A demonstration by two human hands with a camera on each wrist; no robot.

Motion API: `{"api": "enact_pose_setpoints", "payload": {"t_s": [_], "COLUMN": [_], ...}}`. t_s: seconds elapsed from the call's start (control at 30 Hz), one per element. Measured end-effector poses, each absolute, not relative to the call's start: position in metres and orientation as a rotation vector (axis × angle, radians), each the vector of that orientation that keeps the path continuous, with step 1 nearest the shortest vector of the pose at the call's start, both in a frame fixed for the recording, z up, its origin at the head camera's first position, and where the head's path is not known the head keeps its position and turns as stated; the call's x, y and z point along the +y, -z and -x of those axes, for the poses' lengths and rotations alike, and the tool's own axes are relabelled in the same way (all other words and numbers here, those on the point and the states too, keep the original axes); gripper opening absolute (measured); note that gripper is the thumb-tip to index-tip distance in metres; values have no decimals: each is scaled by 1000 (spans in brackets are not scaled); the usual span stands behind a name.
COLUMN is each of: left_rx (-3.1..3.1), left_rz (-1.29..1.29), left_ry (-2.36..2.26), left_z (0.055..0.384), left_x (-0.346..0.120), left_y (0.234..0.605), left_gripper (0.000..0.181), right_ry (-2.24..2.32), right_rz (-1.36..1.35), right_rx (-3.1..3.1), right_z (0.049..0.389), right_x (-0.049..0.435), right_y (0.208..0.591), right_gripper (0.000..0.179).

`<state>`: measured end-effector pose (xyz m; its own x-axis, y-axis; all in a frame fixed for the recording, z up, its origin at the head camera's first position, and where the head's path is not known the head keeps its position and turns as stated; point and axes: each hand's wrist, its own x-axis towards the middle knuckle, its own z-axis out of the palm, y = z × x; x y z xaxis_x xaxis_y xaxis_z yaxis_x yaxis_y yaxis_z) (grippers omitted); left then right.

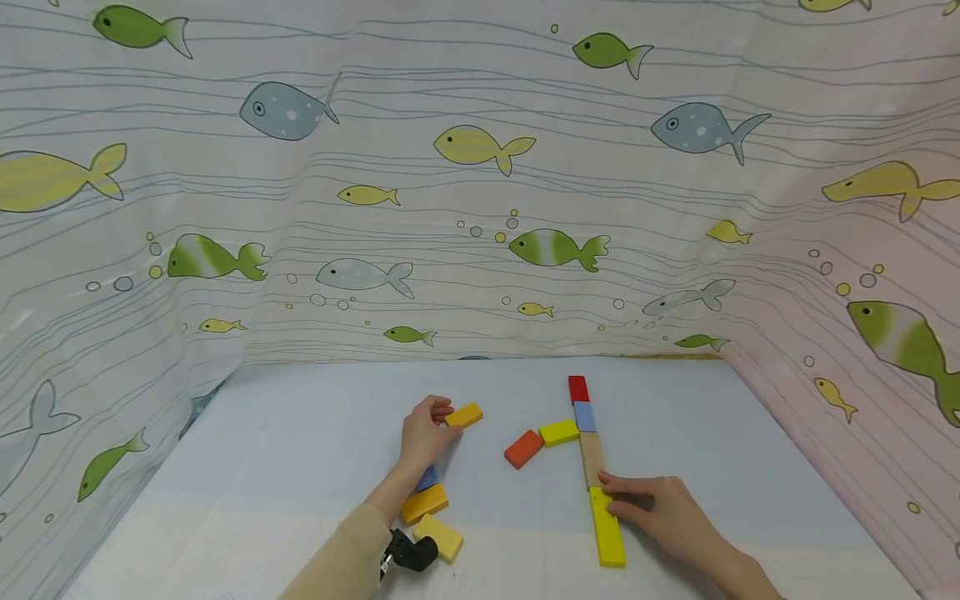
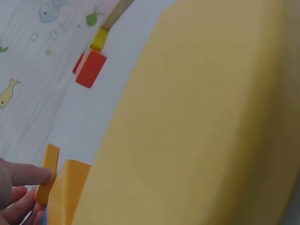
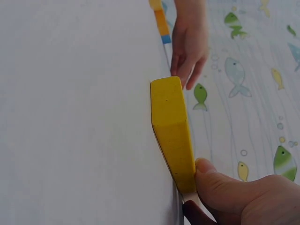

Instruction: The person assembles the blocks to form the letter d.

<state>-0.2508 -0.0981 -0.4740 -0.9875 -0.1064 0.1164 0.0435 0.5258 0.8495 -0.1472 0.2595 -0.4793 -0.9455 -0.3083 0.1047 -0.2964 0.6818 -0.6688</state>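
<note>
My left hand (image 1: 426, 429) pinches an orange block (image 1: 464, 416) between thumb and fingers, left of centre; its wrist view also shows that orange block (image 2: 48, 176) at the fingertips. On the right, my right hand (image 1: 660, 508) has its thumb on the long yellow block (image 1: 607, 533) and its forefinger at the far end, where a bare wood block (image 1: 591, 458) adjoins. Beyond the wood come a blue block (image 1: 583, 416) and a red block (image 1: 577, 388), in one row. A short yellow block (image 1: 558, 432) branches left from this row, with an orange-red block (image 1: 523, 449) angled at its end.
By my left forearm lie a dark blue block (image 1: 427, 478), partly covered, another orange block (image 1: 425, 503) and a pale yellow block (image 1: 439, 537). The pale yellow block (image 2: 187, 117) fills much of the left wrist view. A fish-print curtain (image 1: 480, 208) encloses the white table (image 1: 315, 442).
</note>
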Motion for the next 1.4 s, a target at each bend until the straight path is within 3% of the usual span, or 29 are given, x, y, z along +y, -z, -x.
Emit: {"api": "enact_pose_setpoints", "payload": {"t_s": [1.4], "left_rx": [-2617], "left_rz": [22], "left_ry": [1471], "left_z": [178], "left_x": [-80], "left_y": [464], "left_gripper": [42], "right_ry": [1137], "right_rz": [495], "right_rx": [2872], "right_z": [148], "right_x": [259], "right_y": [480], "right_gripper": [35]}}
